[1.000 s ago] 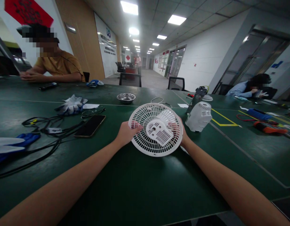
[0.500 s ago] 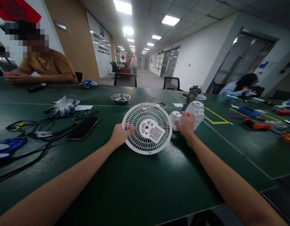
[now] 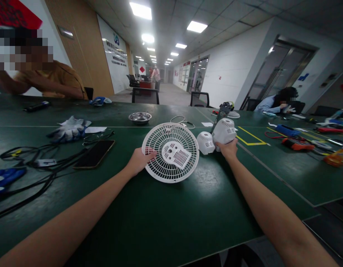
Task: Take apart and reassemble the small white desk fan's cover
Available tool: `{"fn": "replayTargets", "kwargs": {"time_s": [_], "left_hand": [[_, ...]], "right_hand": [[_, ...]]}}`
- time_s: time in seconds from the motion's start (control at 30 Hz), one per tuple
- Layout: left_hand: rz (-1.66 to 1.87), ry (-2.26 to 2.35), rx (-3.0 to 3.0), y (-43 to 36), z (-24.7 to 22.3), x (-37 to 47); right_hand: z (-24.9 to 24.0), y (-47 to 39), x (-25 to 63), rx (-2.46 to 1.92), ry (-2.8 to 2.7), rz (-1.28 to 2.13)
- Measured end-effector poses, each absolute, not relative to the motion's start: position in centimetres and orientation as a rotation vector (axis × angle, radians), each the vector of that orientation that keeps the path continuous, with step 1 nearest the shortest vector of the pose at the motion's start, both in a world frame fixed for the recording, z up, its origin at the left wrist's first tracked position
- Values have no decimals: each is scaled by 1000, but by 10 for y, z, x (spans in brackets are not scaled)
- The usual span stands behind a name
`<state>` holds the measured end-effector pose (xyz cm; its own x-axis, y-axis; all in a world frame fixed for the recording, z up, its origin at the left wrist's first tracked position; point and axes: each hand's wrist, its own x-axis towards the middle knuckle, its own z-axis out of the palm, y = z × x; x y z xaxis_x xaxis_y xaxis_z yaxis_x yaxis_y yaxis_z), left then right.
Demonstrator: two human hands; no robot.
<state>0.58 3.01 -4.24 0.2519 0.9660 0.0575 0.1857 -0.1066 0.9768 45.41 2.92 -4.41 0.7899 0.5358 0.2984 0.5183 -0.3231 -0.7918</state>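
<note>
My left hand point(image 3: 140, 160) grips the left rim of a round white fan grille point(image 3: 157, 168), which leans tilted over the green table point(image 3: 171, 218). A slotted plastic plate point(image 3: 181, 156) forms the grille's centre. To the right, my right hand point(image 3: 228, 148) is closed on the lower part of a larger white vented housing point(image 3: 225, 129). A smaller white vented housing point(image 3: 206, 143) stands between the grille and that larger one, and my right hand does not hold it. Behind the grille lies a thin white cable point(image 3: 178, 118).
A metal bowl point(image 3: 140, 117) stands behind the grille. Left are a phone point(image 3: 95, 154), black cables point(image 3: 49, 174) and gloves point(image 3: 69, 129). A dark bottle-like object point(image 3: 222, 113) is behind the housings; tools point(image 3: 296, 144) lie right. Two people sit across the table.
My right hand has let go of the smaller housing and moved right onto the larger one. My left hand still holds the grille. The person at left has raised an arm.
</note>
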Motion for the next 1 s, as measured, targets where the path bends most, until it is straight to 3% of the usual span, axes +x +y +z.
{"fn": "replayTargets", "kwargs": {"time_s": [0.4, 0.67, 1.0], "left_hand": [[988, 1086, 1533, 30, -42, 7], [1017, 1077, 1553, 35, -48, 5], [991, 1113, 1540, 31, -43, 6]], "right_hand": [[2, 22, 416, -1691, -944, -312], [-19, 23, 378, -1952, -1118, -103], [-15, 23, 442, -1897, -919, -234]]}}
